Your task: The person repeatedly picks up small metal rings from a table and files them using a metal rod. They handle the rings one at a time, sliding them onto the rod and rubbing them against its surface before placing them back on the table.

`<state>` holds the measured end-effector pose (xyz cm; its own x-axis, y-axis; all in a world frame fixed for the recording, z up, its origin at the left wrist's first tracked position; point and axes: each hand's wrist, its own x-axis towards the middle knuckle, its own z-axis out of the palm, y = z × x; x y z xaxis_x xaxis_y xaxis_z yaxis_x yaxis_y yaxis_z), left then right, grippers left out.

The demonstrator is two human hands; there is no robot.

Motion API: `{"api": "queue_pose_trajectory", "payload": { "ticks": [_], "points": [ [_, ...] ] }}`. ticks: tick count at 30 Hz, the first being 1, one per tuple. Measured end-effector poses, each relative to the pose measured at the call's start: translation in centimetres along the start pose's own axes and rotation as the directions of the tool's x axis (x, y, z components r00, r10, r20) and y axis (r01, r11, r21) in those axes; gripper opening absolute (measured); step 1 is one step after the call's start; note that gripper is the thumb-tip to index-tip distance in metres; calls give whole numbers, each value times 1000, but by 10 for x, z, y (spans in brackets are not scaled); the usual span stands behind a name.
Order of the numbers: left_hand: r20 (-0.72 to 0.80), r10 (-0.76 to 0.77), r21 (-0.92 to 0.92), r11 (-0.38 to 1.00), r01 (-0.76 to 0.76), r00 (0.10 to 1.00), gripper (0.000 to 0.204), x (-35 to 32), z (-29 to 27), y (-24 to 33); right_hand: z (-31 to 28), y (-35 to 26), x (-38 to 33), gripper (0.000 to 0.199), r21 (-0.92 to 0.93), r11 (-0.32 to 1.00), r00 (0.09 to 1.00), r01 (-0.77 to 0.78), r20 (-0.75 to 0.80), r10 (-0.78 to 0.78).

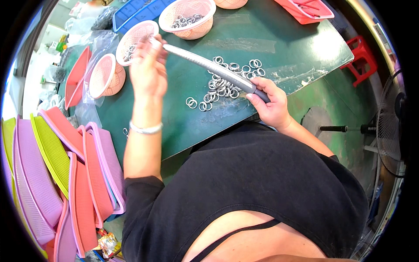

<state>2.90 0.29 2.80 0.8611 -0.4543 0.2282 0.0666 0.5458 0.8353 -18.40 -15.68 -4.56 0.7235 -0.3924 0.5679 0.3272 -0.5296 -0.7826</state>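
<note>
My right hand [271,104] is wrapped round the dark handle of a ring mandrel [209,65], a long tapered grey metal rod with markings along it. The rod slants up and left over the table. At its thin end is my left hand [149,70], with curled, slightly blurred fingers beside a pink basket. Whatever those fingers hold is hidden. Below the rod lies a loose pile of silver-coloured rings [221,87], some with dark bands. A few rings [191,102] lie apart at its left side.
Pink mesh baskets stand along the far side of the green table [183,131]; one basket [187,32] holds rings. Behind is a blue crate [139,15]. A red tray [307,13] sits far right. Stacked colourful baskets [56,174] fill the left. A red stool [362,59] and fan [393,122] stand right.
</note>
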Motion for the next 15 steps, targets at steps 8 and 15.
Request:
{"api": "queue_pose_trajectory", "payload": {
  "ticks": [8,15],
  "points": [
    [154,260,813,515,-272,953,39,72,10,3,3,6,-2,28,344,931,983,-125,-82,163],
    [503,-186,838,346,-423,844,23,22,17,-30,2,3,0,28,385,911,982,-147,-55,181]
  ]
}}
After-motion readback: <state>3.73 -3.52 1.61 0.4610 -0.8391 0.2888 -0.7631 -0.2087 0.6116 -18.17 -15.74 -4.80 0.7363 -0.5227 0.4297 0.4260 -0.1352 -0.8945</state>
